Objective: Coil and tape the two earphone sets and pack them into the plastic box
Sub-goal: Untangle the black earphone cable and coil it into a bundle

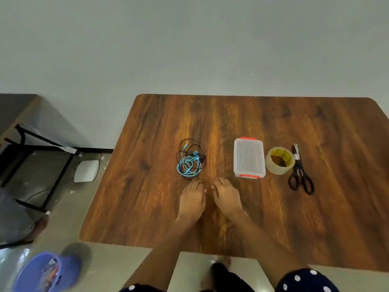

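– Where are we?
– At the start: both earphone sets (190, 163) lie tangled on the bench (336, 218), plastic box (249, 158) lidded beside them.
– Hands?
– Left hand (192, 200) and right hand (226, 197) rest empty, fingers relaxed — coiling, taping, packing all remain.

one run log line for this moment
hands: on table, empty | earphones: tangled | box: lidded | tape, scissors: untouched

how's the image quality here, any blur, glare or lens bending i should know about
Head view: soft all over, so the tangled earphones show little cord detail. Wide-angle bending tilts the table edges. A warm glare streak runs down the wood between the earphones and the plastic box. The blue basket at the bottom left corner is smeared. Both hands look slightly blurred.
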The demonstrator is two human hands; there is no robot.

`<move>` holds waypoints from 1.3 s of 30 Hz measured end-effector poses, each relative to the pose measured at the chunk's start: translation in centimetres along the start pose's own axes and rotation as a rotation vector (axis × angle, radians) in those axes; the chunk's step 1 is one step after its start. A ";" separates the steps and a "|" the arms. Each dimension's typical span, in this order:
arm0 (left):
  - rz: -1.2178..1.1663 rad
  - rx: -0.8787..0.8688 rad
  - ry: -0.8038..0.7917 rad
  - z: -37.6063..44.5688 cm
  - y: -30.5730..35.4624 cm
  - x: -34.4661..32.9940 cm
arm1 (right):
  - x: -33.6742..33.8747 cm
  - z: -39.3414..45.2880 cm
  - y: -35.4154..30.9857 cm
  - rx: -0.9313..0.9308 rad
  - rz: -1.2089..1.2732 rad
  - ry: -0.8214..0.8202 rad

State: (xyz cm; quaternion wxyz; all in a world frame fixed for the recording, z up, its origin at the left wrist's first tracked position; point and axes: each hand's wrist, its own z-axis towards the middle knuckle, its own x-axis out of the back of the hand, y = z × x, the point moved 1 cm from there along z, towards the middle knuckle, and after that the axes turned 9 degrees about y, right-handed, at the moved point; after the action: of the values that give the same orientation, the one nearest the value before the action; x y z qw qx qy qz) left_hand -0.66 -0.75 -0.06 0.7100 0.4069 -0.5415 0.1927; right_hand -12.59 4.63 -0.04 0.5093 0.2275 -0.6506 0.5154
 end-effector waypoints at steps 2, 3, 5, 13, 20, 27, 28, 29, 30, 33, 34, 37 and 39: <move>-0.012 0.019 0.016 1.3 -0.7 0.1 | -0.4 1.5 0.3 -0.001 0.013 -0.012; -0.004 0.026 0.025 1.9 -1.2 0.0 | -0.8 2.3 0.4 0.012 0.013 -0.015; 0.021 0.024 0.011 3.2 -2.0 0.1 | -1.1 3.7 0.2 0.041 0.012 -0.039; 0.071 0.051 -0.004 6.5 -4.1 -0.1 | -1.8 8.9 -0.5 0.092 0.076 -0.005; 0.065 0.106 -0.097 7.8 -5.0 -0.4 | -3.2 10.9 -0.2 0.066 -0.010 -0.285; -0.064 0.197 -0.151 8.4 -6.4 -0.7 | -3.2 11.6 0.2 0.029 0.077 -0.250; -0.048 0.177 -0.129 8.5 -6.6 -0.6 | -2.9 11.7 0.2 0.012 0.125 -0.242; -0.037 0.154 -0.100 8.7 -6.8 -0.4 | -2.6 11.8 0.2 -0.001 0.164 -0.226; -0.042 0.137 -0.067 8.8 -7.1 -0.2 | -2.3 11.9 0.3 -0.012 0.193 -0.202; -0.131 0.148 0.031 9.3 -8.0 1.0 | -0.7 12.5 0.2 -0.072 0.265 -0.119; -0.167 0.154 0.069 9.4 -8.4 1.6 | 0.0 12.8 0.2 -0.104 0.302 -0.097; -0.271 0.173 0.191 9.8 -9.5 3.6 | 2.6 14.0 0.2 -0.195 0.456 -0.052; -0.343 0.144 0.240 10.2 -10.2 5.0 | 4.4 14.7 -0.1 -0.198 0.528 -0.022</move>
State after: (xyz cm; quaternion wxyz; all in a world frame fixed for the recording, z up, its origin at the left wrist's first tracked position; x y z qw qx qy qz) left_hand 2.11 -15.64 1.59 0.7610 0.5167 -0.3607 0.1543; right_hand -20.48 -7.68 4.73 0.3700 0.0050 -0.7400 0.5616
